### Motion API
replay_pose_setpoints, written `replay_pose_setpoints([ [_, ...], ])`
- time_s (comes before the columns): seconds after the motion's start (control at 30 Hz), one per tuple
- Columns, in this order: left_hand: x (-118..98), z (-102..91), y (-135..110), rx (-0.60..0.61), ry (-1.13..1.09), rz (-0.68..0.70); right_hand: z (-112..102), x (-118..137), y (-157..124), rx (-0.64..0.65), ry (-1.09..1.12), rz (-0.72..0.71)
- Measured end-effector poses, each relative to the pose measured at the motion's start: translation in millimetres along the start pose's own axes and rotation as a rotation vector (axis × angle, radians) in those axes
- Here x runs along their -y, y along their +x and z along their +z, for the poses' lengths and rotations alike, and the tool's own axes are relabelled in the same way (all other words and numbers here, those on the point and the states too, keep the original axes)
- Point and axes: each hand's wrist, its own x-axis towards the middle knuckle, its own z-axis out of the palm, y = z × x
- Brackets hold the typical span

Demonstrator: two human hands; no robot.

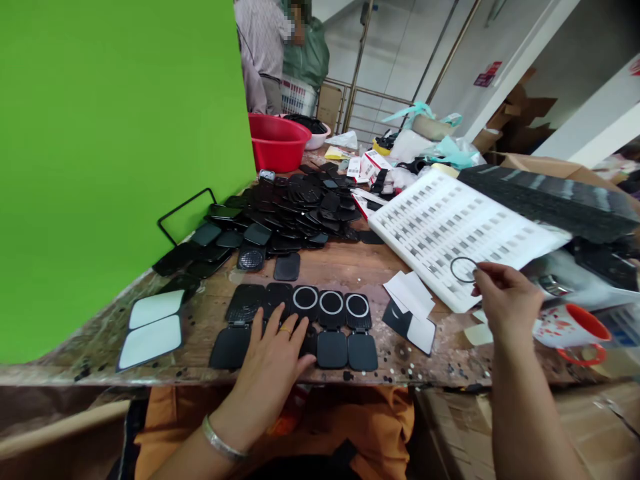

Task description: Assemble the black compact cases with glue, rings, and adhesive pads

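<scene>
My left hand (273, 363) lies flat with fingers spread on a row of open black compact cases (320, 323) near the table's front edge. Three cases in the row have white rings in their round lids. My right hand (503, 297) is raised at the right and pinches a thin black ring (464, 269) between finger and thumb. The ring hovers over the near corner of a white sheet of small stickers (450, 227).
A big heap of black cases (295, 210) fills the table's middle. Two mirror pieces (153, 327) lie at the front left. A red basin (277, 141), a red-rimmed mug (570, 327), white paper slips (413, 293) and a person (265, 47) stand around. A green panel (120, 153) blocks the left.
</scene>
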Motion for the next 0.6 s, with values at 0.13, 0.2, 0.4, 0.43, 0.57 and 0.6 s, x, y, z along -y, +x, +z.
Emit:
replay_pose_setpoints([
  [0.13, 13, -3.4, -10, -0.033, -0.029, 0.004, 20, 33, -22, 0.329, 0.379, 0.175],
  [0.2, 22, -4.8, -17, -0.055, -0.012, -0.021, 40, 50, -40, 0.507, 0.432, 0.166],
  [0.4, 35, -4.9, -30, -0.026, 0.026, -0.106, 107, 108, -112, 0.748, 0.312, -0.267],
  [0.43, 35, -4.5, -30, -0.026, 0.026, -0.113, 117, 117, -123, 0.718, 0.289, -0.385],
  [0.57, 32, -4.8, -30, -0.021, 0.023, -0.116, 154, 143, -154, 0.667, 0.248, -0.770],
  [0.6, 32, -5.5, -30, -0.012, 0.020, -0.118, 162, 146, -159, 0.670, 0.211, -0.845],
])
